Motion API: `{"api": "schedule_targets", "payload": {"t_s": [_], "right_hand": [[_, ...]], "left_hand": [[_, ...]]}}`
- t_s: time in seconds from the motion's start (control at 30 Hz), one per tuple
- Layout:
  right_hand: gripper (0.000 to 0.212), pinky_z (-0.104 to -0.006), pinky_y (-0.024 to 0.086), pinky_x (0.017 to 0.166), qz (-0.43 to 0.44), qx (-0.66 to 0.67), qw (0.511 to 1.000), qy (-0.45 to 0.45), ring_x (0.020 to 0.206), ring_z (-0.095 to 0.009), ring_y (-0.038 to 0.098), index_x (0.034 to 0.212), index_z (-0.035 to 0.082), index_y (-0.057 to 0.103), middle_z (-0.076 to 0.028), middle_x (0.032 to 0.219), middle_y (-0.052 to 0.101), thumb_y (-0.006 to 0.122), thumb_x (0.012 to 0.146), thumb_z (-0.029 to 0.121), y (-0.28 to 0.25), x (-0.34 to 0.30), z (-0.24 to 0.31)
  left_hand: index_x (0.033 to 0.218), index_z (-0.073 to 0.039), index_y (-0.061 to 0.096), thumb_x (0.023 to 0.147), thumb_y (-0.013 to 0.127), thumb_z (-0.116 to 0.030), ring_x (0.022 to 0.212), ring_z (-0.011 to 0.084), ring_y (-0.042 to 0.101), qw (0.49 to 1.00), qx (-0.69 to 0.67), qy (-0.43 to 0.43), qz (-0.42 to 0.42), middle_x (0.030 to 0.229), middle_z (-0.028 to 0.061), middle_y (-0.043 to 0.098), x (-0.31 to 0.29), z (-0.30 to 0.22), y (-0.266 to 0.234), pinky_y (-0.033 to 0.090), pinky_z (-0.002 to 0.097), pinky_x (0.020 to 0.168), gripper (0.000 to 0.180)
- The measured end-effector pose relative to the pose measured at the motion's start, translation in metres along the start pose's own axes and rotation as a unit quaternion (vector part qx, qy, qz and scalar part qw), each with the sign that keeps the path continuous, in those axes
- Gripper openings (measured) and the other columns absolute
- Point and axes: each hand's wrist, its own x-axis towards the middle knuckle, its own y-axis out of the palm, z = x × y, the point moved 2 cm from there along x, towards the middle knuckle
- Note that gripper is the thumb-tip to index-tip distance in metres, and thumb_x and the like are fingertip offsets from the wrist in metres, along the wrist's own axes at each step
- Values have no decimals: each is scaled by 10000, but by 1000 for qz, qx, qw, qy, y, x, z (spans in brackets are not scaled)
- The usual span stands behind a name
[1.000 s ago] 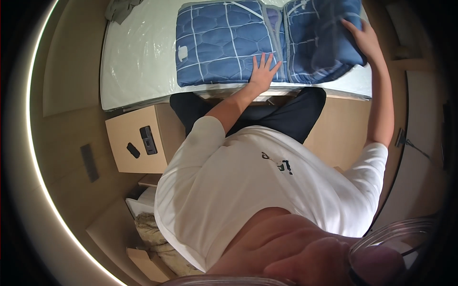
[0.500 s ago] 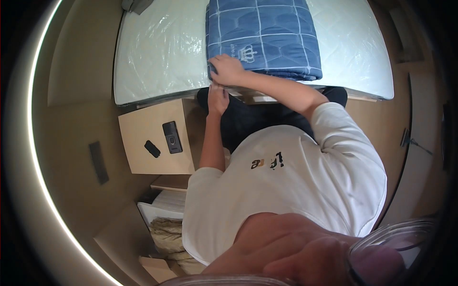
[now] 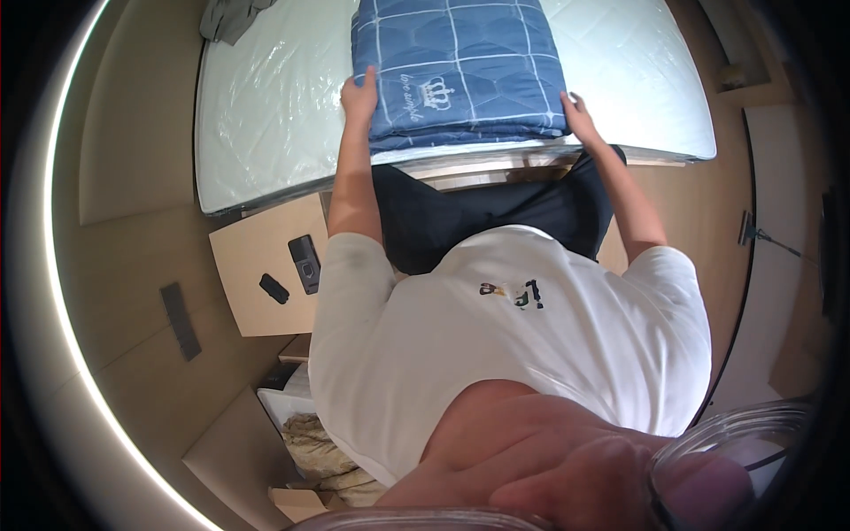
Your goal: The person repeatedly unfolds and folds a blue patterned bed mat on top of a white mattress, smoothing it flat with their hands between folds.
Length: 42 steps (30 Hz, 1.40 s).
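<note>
A folded blue quilt (image 3: pixel 478 66) with white checked lines and a crown print lies on a white mattress (image 3: pixel 266 133) in front of me. My left hand (image 3: pixel 357 99) grips the quilt's left edge near its front corner, thumb along the top. At the opposite side, my right hand (image 3: pixel 580 119) holds the right edge near the front corner, fingers bent against the fabric. Part of each hand's fingers is hidden at the quilt's sides. The folded layers show along the quilt's front edge.
Shiny clear plastic covers the mattress. A grey cloth (image 3: pixel 232 18) lies at its far left corner. On the left, a wooden bedside cabinet (image 3: pixel 248 243) carries a dark phone-like device (image 3: pixel 305 264) and a small black object (image 3: pixel 274 288). Below it is a bin with crumpled tan fabric (image 3: pixel 314 447).
Both hands were together at the quilt's front left corner. My right hand has moved across to the right edge, and my left hand has shifted farther up along the left edge.
</note>
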Motion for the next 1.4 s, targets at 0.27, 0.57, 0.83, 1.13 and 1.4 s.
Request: {"api": "schedule_targets", "payload": {"t_s": [0.27, 0.57, 0.83, 1.13, 1.4], "right_hand": [[878, -388, 443, 1085, 11, 19, 998, -61, 1284, -366, 586, 1520, -67, 358, -290, 1390, 582, 594, 973, 578, 27, -18, 33], [960, -368, 446, 1088, 164, 203, 963, 59, 1307, -303, 555, 1535, -77, 334, -268, 1467, 501, 614, 944, 626, 21, 18, 14], [889, -361, 455, 1071, 180, 285, 941, 43, 1269, -283, 565, 1505, -44, 402, -210, 1430, 535, 641, 937, 596, 1, 8, 19], [804, -341, 480, 1028, 25, 54, 998, -29, 1151, -242, 632, 1448, -53, 465, -198, 1235, 648, 548, 1000, 609, -1, -24, -45], [758, -331, 573, 846, 93, 237, 965, 61, 933, -221, 698, 1478, 6, 396, -185, 1216, 629, 511, 1023, 601, 4, -48, -22]], "left_hand": [[1262, 57, 640, 955, 646, -510, 1132, 429, 663, 985, 141, 3, -96, 1153, 301, 693, -17, 16, -49, 517, 430, 969, 644], [1579, 3, 246, 1013, 493, -633, 1360, 295, 509, 953, -163, -183, 175, 1529, 198, 447, -23, 30, -19, 446, 398, 1105, 887], [1536, 5, 376, 1029, 538, -557, 1342, 280, 520, 982, -112, -9, 152, 1465, 216, 526, -53, -3, -10, 438, 365, 1088, 774], [1535, 24, 387, 1057, 215, -674, 1397, 291, 477, 915, -346, -188, 87, 1518, 188, 494, -85, 102, -2, 365, 361, 1157, 864], [1478, 73, 468, 1013, 636, -443, 1302, 240, 552, 952, -290, -49, 81, 1444, 182, 568, -75, -5, -5, 408, 332, 1104, 714]]}}
